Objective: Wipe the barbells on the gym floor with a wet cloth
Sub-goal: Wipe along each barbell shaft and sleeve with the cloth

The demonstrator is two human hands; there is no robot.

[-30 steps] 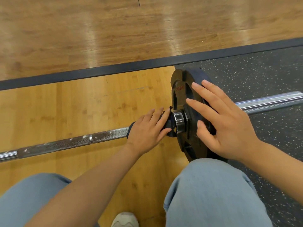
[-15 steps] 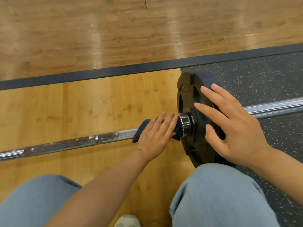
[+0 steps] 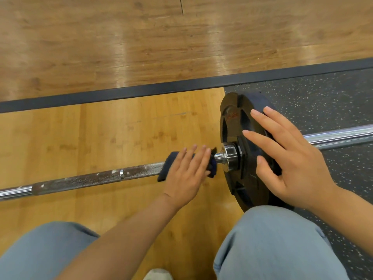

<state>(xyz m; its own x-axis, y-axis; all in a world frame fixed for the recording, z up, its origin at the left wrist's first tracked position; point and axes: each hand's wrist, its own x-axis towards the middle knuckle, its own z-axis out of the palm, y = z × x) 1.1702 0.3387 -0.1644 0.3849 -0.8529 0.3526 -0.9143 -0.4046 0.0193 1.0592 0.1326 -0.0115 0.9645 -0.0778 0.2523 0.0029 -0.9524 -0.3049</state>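
Now my left hand (image 3: 186, 174) presses the dark-blue wet cloth (image 3: 167, 164) flat-fingered onto the knurled steel barbell shaft (image 3: 96, 178); my right hand (image 3: 286, 162), fingers spread, steadies the black iron plate (image 3: 232, 118). The bar may roll if that bracing slackens.

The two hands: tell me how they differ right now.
The left hand lies on the dark blue cloth wrapped over the knurled steel barbell shaft; the right hand rests, fingers spread, on the black weight plate. Both show straight fingers.
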